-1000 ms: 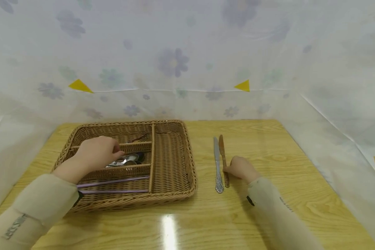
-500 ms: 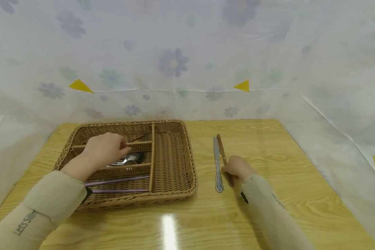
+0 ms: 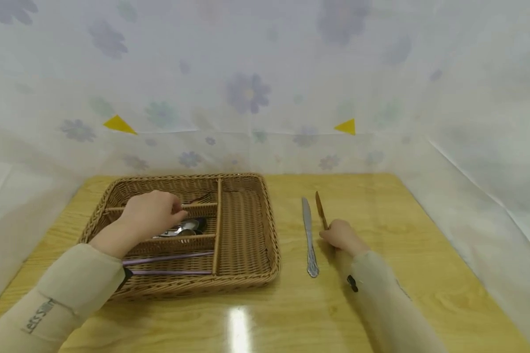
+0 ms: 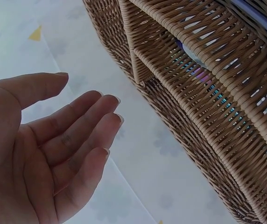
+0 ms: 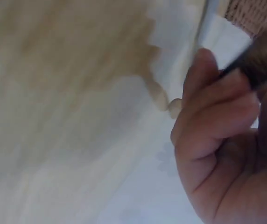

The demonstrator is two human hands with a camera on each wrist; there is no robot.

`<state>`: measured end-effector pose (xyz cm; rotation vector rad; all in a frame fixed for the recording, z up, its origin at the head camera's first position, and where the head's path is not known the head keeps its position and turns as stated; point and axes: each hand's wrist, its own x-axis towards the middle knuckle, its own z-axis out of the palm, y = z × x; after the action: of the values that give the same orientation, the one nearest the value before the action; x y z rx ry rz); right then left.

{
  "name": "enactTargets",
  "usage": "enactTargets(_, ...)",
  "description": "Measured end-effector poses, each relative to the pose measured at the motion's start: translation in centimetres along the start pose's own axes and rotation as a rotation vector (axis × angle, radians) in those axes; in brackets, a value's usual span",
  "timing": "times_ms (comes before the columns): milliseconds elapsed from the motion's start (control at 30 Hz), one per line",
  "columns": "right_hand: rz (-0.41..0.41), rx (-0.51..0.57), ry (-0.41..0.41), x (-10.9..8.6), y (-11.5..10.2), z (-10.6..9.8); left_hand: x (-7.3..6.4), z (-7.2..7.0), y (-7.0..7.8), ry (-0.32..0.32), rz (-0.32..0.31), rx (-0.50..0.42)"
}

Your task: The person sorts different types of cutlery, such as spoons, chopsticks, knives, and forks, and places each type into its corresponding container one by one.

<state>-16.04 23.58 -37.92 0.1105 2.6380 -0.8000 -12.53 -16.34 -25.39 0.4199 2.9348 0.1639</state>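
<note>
My right hand (image 3: 344, 236) pinches a copper-coloured table knife (image 3: 320, 208), its blade pointing away from me. In the right wrist view the fingers (image 5: 217, 107) curl round the blurred handle (image 5: 264, 56). To its left a silver table knife (image 3: 308, 230) lies on the table. My left hand (image 3: 147, 215) hovers over the wicker cutlery basket (image 3: 240, 225) and holds nothing. In the left wrist view, that hand (image 4: 63, 144) shows loosely bent fingers, apart from the basket. Spoons (image 3: 187, 225) lie in the basket's middle left compartment.
Two purple sticks (image 3: 172, 257) lie in the near left compartment, and forks (image 3: 203, 198) in the far left one. The wooden table (image 3: 265, 323) runs to flowered white sheets (image 3: 247, 93) at the back and sides.
The right hand has lifted the copper-coloured knife from beside the silver one and shifted it slightly right. The left hand has moved a little rightward above the basket.
</note>
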Motion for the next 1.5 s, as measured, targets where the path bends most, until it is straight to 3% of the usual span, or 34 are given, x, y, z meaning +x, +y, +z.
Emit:
enactTargets(200, -0.014, 0.096, 0.014, -0.3, -2.0, -1.0, 0.0, -0.2, 0.1, 0.013, -0.02, -0.014)
enactTargets(367, -0.048, 0.131, 0.041, -1.0, -3.0, -1.1, 1.0, -0.1, 1.1, 0.01, -0.024, -0.062)
enactTargets(533, -0.055, 0.164, 0.082, -1.8, -3.3, -0.6, 2.3, 0.7, 2.1, 0.011, -0.028, -0.11)
enactTargets(767, -0.049, 0.282, 0.079, -2.2, -3.6, 0.5, 3.6, 2.0, 3.2, -0.003, -0.039, -0.199)
enactTargets(1000, -0.124, 0.414, 0.064, -2.6, -6.1, 0.7, 6.1, 1.5, 4.3, -0.001, -0.027, -0.313)
enactTargets(1267, -0.174, 0.514, 0.03, -2.7, -8.7, 1.5, 9.5, 1.6, 6.4, -0.054, -0.053, -0.412)
enactTargets(1500, -0.192, 0.563, 0.021, -3.2, -9.8, 2.0, 10.6, 1.8, 7.2, -0.075, -0.092, -0.439)
